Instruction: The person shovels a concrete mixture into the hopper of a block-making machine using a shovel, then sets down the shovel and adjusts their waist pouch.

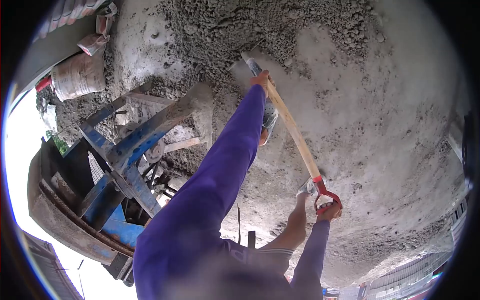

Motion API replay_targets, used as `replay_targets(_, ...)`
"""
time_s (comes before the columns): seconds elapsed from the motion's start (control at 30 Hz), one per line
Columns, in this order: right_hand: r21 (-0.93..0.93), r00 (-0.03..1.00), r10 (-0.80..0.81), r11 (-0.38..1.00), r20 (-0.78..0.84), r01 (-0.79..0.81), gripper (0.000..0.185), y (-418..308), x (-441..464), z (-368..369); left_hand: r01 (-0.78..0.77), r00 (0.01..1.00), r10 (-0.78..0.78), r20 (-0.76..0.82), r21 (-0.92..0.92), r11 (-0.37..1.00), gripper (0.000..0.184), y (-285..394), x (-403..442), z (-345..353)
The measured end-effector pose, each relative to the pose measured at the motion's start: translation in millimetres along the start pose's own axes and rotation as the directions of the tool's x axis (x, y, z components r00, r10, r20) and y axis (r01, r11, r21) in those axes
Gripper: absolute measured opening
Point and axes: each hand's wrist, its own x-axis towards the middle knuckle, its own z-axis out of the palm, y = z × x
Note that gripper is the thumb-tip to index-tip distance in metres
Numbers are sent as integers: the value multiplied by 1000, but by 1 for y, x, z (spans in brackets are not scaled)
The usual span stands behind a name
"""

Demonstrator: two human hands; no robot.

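A shovel slants across the middle of the view, with a pale wooden shaft (295, 132) and a red D-shaped grip (322, 192). My left hand (260, 81) is wrapped round the low end of the shaft, just above the metal socket. My right hand (330, 211) is closed on the crossbar of the red grip. At the far end, the shovel's blade (245, 56) meets the edge of a grey gravel heap (220, 30), and part of it is hard to make out. Purple sleeves cover both arms.
A blue and rusty machine (135, 145) with metal legs stands at the left. Behind it lies a filled sack (79, 77) on the ground. My feet, one in a grey shoe (270, 116), are close beside the shaft. Dusty grey ground (390, 150) stretches to the right.
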Motion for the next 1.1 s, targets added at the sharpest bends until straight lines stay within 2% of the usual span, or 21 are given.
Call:
replay_targets(0.03,39,1000,-8,999,-19,9,15,4,-8,-7,1,999,0,-34,16,1000,14,-2,-3,-1)
replay_targets(0.13,-2,998,-33,999,-48,33,13,-10,-69,-43,59,997,-64,45,117,991,12,-16,-27,-22)
replay_targets(0.2,-47,987,-133,990,-93,130,17,-24,-107,-78,121,992,-122,10,96,988,16,-15,-86,-27)
replay_targets(0.27,-228,991,-125,965,47,132,12,-41,-144,-142,46,999,-46,-4,252,967,17,-29,-130,-45)
replay_targets(0.3,-248,966,-245,933,86,259,15,-50,-165,-165,88,996,-87,-17,224,971,15,-29,-157,-46)
replay_targets(0.37,-212,970,-234,947,66,243,20,-65,-214,-217,151,988,-154,-3,213,965,14,-30,-218,-62)
replay_targets(0.4,-141,993,-111,983,28,114,21,-78,-234,-238,158,985,-170,37,223,962,15,-27,-246,-63)
replay_targets(0.47,-187,961,-271,948,-48,258,20,-103,-287,-271,94,994,-83,-64,194,977,18,1,-326,-56)
replay_targets(0.53,-96,976,-212,972,59,216,20,-136,-342,-304,87,994,-97,53,159,983,18,23,-381,-59)
replay_targets(0.6,-96,985,-169,980,37,172,19,-163,-355,-352,62,988,-72,137,74,995,19,57,-440,-58)
replay_targets(0.63,69,916,-144,990,375,127,24,-172,-360,-381,48,983,-52,175,26,999,20,80,-468,-57)
replay_targets(0.67,-107,828,-368,887,423,449,25,-190,-395,-367,23,984,-18,175,-22,1000,20,104,-494,-54)
replay_targets(0.7,-156,762,-457,803,459,575,25,-204,-407,-356,-6,984,19,175,-73,997,21,130,-520,-51)
replay_targets(0.73,-150,733,-473,782,489,605,25,-219,-410,-352,-30,985,51,167,-124,992,22,153,-548,-53)
replay_targets(0.77,-132,706,-480,772,520,622,25,-233,-415,-344,-94,963,127,238,-145,985,22,183,-578,-60)
replay_targets(0.83,-83,640,-494,750,589,656,24,-267,-429,-323,-206,921,271,279,-239,949,23,245,-641,-78)
replay_targets(0.93,-5,495,-533,677,687,736,24,-332,-465,-297,-332,847,454,276,-392,858,22,318,-715,-106)
replay_targets(1.0,40,462,-528,688,713,724,24,-384,-504,-291,-401,771,591,238,-540,740,21,356,-747,-124)
replay_targets(1.03,72,505,-487,767,713,638,24,-417,-526,-288,-394,746,625,230,-604,692,21,376,-765,-134)
replay_targets(1.07,103,576,-371,891,729,443,24,-460,-549,-289,-381,719,655,230,-658,649,21,394,-779,-144)
replay_targets(1.1,139,601,-268,957,753,253,24,-493,-578,-286,-364,685,698,206,-733,574,20,410,-787,-154)
